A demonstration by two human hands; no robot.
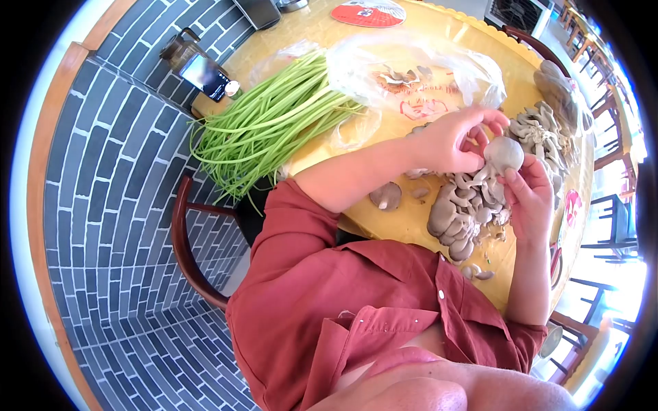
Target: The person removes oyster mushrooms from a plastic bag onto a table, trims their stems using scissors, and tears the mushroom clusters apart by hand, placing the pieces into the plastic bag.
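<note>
My right hand (529,195) pinches a grey oyster mushroom (504,154) with a round cap, between the thumb and fingers. My left hand (469,140) is right beside that cap, its fingers bent and apart; whether a fingertip touches the mushroom I cannot tell. Directly below both hands lies a heap of oyster mushrooms (456,216) on the yellow table (384,233). Another clump of oyster mushrooms (541,133) sits beyond my right hand. One loose mushroom cap (386,196) lies to the left of the heap.
A bundle of long green stalks (274,120) covers the table's left side, partly under a clear plastic bag (418,75) with red print. Behind stand a phone (205,77) and a brown jug (179,48). A red round fan (369,12) lies farther back. A brick-patterned wall borders the left.
</note>
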